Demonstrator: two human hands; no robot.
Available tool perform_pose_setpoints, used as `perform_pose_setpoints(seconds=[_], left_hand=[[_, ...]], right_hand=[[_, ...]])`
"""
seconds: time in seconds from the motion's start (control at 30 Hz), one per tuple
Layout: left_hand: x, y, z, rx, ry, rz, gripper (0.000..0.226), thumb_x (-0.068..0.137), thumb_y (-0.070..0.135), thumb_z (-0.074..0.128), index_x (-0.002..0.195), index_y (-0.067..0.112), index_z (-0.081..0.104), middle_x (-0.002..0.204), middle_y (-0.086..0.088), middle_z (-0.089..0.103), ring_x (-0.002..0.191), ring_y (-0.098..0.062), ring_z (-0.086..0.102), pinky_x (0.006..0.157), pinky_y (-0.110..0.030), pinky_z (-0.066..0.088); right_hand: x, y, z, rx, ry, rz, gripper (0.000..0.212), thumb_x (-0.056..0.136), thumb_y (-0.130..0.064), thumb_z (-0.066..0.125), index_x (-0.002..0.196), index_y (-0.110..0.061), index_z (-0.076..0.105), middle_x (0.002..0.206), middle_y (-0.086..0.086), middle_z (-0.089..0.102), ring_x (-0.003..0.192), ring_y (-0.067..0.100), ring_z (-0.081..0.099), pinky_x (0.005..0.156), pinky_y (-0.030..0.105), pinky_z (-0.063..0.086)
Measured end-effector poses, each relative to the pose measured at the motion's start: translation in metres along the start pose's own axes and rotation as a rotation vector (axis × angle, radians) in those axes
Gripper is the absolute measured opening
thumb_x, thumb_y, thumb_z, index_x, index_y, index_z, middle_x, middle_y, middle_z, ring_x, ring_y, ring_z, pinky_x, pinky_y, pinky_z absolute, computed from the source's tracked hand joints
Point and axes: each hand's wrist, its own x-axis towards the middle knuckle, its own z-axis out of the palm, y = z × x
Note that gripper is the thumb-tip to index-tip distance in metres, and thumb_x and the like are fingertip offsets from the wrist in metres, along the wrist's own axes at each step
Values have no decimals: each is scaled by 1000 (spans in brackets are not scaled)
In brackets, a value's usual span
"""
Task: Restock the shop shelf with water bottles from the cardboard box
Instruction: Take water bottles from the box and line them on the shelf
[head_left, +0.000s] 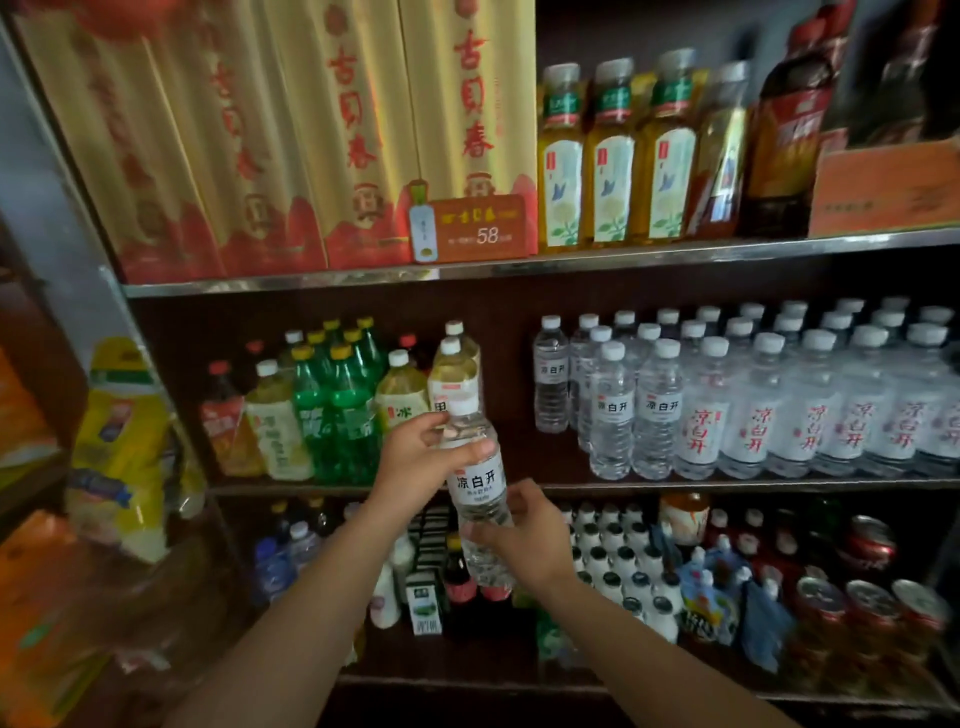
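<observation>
In front of the middle shelf's front edge, both hands carry one clear plastic water bottle with a white cap and white label (477, 483), upright, tilted slightly. Left hand (415, 457) wraps the shoulder just under the cap, fingers curled round it. Right hand (524, 535) grips the lower body, thumb across the front. The bottle is in the air, not touching any shelf.

Behind it, the dark shop shelf with metal-trimmed boards (571, 487). Middle board, right half: a dense block of matching clear water bottles (753, 410), front row at the edge, rows running back. Between that block and the mixed green and yellow soft-drink bottles (343, 405) on the left half is a bare gap of board, directly behind the held bottle.

Lower board: small white-capped bottles and red cans (872, 608). Top board: tall gold-and-red gift boxes (311, 130), yellow tea bottles (613, 156), an orange price card reading 58 (483, 228).

Cardboard box not in view.

Step in hand, as judged: carrying one bottle to the shelf for placing. Next move likely calls for pushing it forward and right into the gap at the left end of the water block, base flat on the board, label outward, without knocking the neighbouring bottles.
</observation>
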Motion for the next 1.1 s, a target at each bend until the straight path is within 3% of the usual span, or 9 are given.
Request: perform_pose_setpoints(seconds=[0.13,0.27,0.43,0.5,0.6,0.7,0.77,0.9,1.1], left_hand=[[45,6,34,4,-34,17,28,65,14,85,87,19,68,85,7,72,79,-6,68,67,-17,52],[82,5,65,12,-83,32,33,68,14,84,95,13,64,89,6,69,82,-5,64,69,-20,50],[125,-10,88,24,-117,28,39,64,24,87,96,17,66,100,0,72,94,-17,68,87,-43,55],[136,-18,95,21,-136,28,38,66,25,85,97,19,65,101,0,71,96,-16,67,90,-44,54],[151,-21,102,10,-162,25,42,69,26,83,105,17,64,105,3,70,99,-13,65,91,-39,53],[163,-18,106,33,-191,46,39,72,23,81,106,16,62,101,8,66,97,-7,62,84,-28,52],[170,-16,113,54,-192,74,39,73,22,80,107,16,60,97,13,62,91,2,57,75,-19,47],[185,-20,124,51,-175,81,39,73,26,80,106,20,60,102,8,64,90,0,60,74,-18,46],[210,-22,134,63,-159,94,41,73,26,80,108,17,61,106,4,65,88,1,60,69,-15,44]], right_hand=[[44,10,-17,-13,105,16,43,62,-43,83,93,-28,58,91,-7,67,80,10,65,71,35,57],[80,18,-27,-32,197,76,59,65,-45,82,117,-27,61,105,-3,64,90,15,63,73,31,53],[114,27,-33,-18,258,99,56,74,-37,79,126,-28,59,102,-1,66,86,14,63,72,26,50],[124,31,-31,62,287,126,53,77,-28,77,126,-25,57,97,-3,70,81,9,60,66,17,45],[134,33,-25,147,333,150,44,79,-19,76,116,-22,52,89,-4,67,79,9,59,67,16,42],[145,39,-16,147,403,149,39,80,-17,75,96,-20,41,84,-1,65,76,15,64,71,33,54],[153,41,-11,135,444,156,35,81,-17,74,87,-20,40,79,0,64,73,16,63,72,37,55],[170,40,-7,149,521,175,30,84,-18,71,76,-22,43,77,-2,59,72,16,59,71,32,50],[194,41,0,164,610,171,13,88,-7,64,83,-14,54,87,0,58,81,16,55,74,22,37]])
